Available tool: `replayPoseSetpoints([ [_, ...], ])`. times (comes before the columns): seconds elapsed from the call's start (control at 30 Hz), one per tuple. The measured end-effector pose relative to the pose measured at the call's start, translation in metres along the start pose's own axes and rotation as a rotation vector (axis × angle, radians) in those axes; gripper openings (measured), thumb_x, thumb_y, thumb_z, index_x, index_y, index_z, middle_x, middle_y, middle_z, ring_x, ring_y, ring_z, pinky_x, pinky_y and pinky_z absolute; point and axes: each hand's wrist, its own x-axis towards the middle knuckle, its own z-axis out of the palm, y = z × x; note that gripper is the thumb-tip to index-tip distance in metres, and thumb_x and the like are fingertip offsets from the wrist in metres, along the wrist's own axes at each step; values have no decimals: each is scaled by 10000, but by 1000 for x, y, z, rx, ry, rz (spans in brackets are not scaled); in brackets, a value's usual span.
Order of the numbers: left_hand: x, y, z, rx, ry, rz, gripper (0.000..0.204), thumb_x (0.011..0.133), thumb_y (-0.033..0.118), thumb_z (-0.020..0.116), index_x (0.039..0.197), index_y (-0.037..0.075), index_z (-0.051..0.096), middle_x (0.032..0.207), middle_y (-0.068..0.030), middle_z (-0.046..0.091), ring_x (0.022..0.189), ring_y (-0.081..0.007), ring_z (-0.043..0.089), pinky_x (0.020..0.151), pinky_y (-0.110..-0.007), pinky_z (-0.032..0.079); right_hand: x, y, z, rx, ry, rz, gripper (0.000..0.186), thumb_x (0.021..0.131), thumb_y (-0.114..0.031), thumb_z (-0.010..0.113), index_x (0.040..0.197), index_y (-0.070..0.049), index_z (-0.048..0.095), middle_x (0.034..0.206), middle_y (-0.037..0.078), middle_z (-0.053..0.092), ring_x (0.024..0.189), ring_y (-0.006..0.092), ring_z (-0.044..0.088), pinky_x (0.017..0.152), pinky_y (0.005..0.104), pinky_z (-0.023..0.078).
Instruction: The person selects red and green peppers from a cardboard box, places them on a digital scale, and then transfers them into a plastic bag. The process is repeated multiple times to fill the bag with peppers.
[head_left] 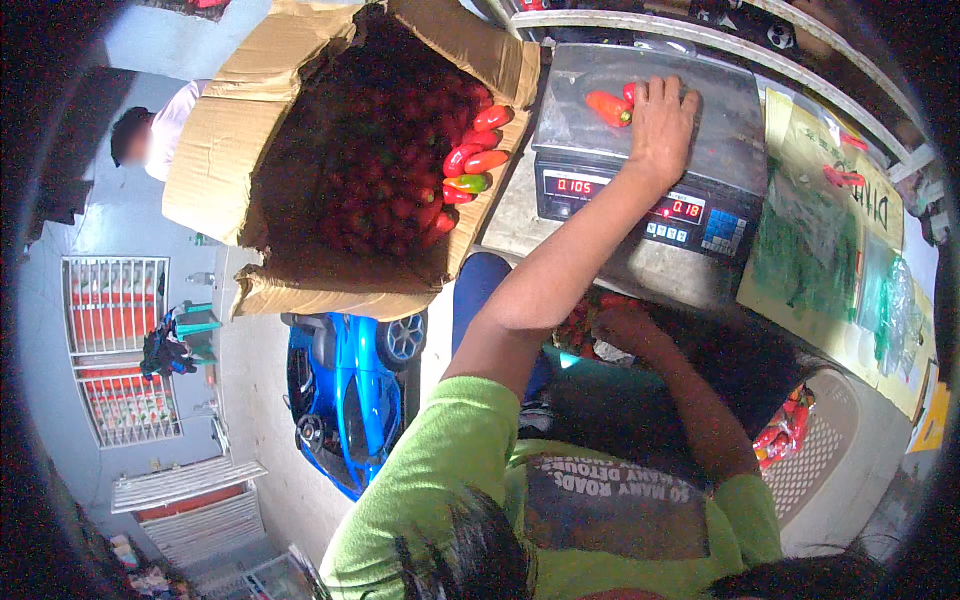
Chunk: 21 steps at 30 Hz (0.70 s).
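On the metal top of the digital scale point(590, 75) rests my left hand point(663, 125), palm down with its fingers apart. An orange-red pepper point(608, 108) lies just left of it, and a smaller red pepper point(629, 92) touches or sits partly under the fingers. My right hand point(622, 328) is low in front of the scale, in shadow, by a heap of red and green peppers point(575, 328). Something whitish shows under it; its fingers are too dark to make out. At the left stands an open cardboard box point(222, 150) filled with red peppers point(380, 190).
A blue toy car point(350, 400) stands on the floor to the left. At the right are plastic bags point(810, 220) on yellowish card and a beige plastic chair point(825, 440) with bagged red peppers point(785, 430). Another person point(165, 135) is beyond the box.
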Motion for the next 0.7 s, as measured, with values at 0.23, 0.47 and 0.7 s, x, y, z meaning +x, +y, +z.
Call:
replayPoseSetpoints([
  [0.23, 2, 2, 1, 7, -92, 1, 296, 745, 115, 573, 1036, 109, 626, 1026, -127, 560, 1000, -282, 498, 863, -416, 377, -1, -15, -9, 224, 21, 71, 214, 860, -261, 533, 902, -86, 648, 896, 134, 654, 824, 317, 619, 727, 433, 480],
  [0.47, -27, -13, -61, -433, 149, -42, 345, 678, 99, 698, 1014, 96, 618, 1007, -129, 564, 983, -333, 496, 879, -434, 379, -5, 9, 4, 118, 24, 2, 245, 848, -299, 557, 894, -78, 651, 882, 146, 657, 815, 350, 622, 717, 459, 482],
  [0.7, -77, -187, -119, 176, 242, -275, 285, 722, -7, 557, 980, 90, 632, 1034, -125, 573, 965, -321, 511, 810, -378, 433, -3, -23, -23, 55, -80, 148, 226, 840, -284, 563, 863, -75, 645, 863, 183, 648, 822, 371, 619, 703, 472, 485],
])
